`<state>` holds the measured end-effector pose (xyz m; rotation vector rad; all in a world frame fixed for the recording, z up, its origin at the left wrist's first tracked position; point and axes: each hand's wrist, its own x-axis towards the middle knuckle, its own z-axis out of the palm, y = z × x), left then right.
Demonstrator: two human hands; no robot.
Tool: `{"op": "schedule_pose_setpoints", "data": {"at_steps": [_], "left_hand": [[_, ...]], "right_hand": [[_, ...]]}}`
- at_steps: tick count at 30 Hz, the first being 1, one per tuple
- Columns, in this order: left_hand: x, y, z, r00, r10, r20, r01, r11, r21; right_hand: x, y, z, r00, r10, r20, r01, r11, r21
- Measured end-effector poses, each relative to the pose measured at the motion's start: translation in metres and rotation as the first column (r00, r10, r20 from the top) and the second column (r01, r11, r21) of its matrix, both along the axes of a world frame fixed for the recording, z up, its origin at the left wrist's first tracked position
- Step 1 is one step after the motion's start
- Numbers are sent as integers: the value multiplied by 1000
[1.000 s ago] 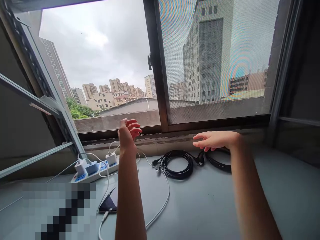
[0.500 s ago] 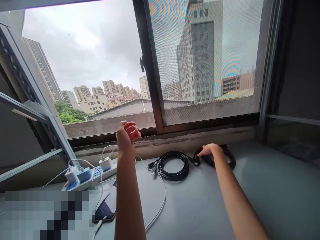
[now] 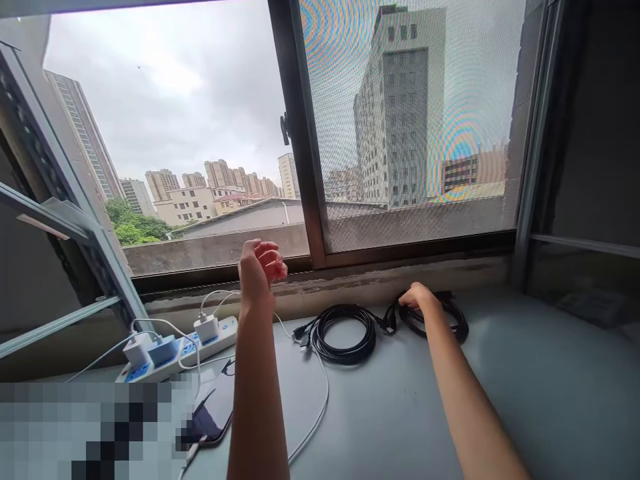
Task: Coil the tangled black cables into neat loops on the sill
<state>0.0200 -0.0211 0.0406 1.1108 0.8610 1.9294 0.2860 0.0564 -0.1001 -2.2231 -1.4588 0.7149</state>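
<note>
My left hand (image 3: 263, 265) is raised in front of the window's lower frame, with its fingers loosely curled, apart and holding nothing. At the back of the table my right hand (image 3: 417, 295) reaches down to the right-hand coil of black cable (image 3: 461, 328). Its fingers are closed at the coil's upper left side, and the fingertips are partly hidden. A second black cable coil (image 3: 345, 360) lies flat to the left of it, with plug ends on its left. Between the coils rests a black plug (image 3: 389, 323).
A white power strip (image 3: 220, 341) with chargers stands at the left, near a dark phone (image 3: 207, 423). A white cable (image 3: 325, 400) runs across the grey table (image 3: 380, 427). Behind is a sliding window (image 3: 317, 227); metal frame bars (image 3: 107, 250) rise at the left. The lower left corner is pixelated.
My right hand has shifted slightly left and up, its fingers drawn in at the right-hand coil. My left hand has moved a little to the right. The view has shifted slightly.
</note>
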Motion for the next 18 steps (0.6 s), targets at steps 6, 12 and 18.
{"op": "schedule_pose_setpoints", "data": {"at_steps": [6, 12, 18], "left_hand": [[-1, -2, 1, 1000, -6, -2, 6, 1000, -1], [1, -3, 0, 1000, -2, -30, 2, 1000, -10], [8, -4, -1, 994, -51, -95, 50, 999, -15]], "right_hand": [[8, -9, 26, 975, -190, -115, 213, 949, 233], [21, -35, 59, 922, -320, -217, 387, 748, 540], [27, -69, 93, 906, -179, -384, 421, 489, 764]]}}
